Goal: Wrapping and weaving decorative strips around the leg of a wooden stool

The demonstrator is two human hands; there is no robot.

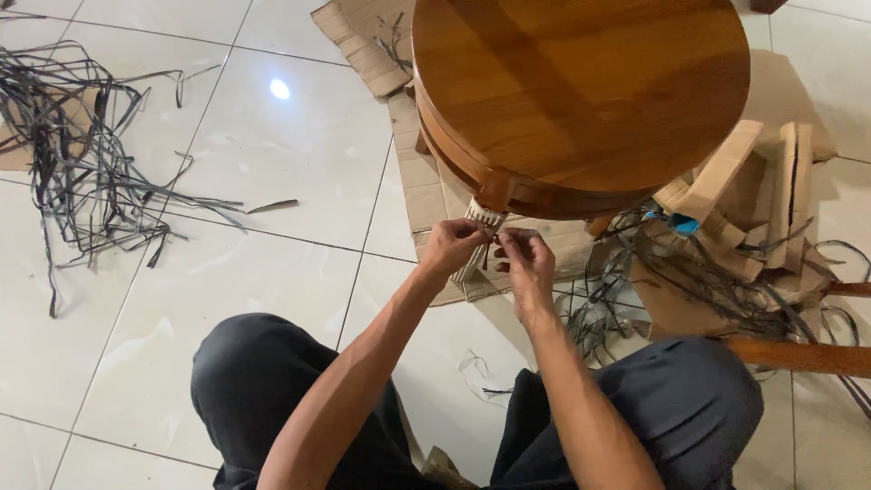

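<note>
A wrapped table leg (481, 238), wound in pale strips with dark gaps, hangs below the rim of a round wooden table (581, 91) and stands over flattened cardboard (426, 195) on the white tiled floor (272, 272). The left hand (454, 247) grips the leg from its left side, fingers curled and pressed against the wrapping. The right hand (526, 263) meets it just beside the leg, its fingers pinching a thin dark strip (508, 234) at the wrapping. Both forearms reach forward from between the person's knees, clad in dark trousers (263, 381). To the right lie folded cardboard pieces (726, 172) and a tangle of dark strips (635, 272), with a wooden stick (798, 356) across them. Far left on the floor lies a larger heap of dark strips (73, 145).
</note>
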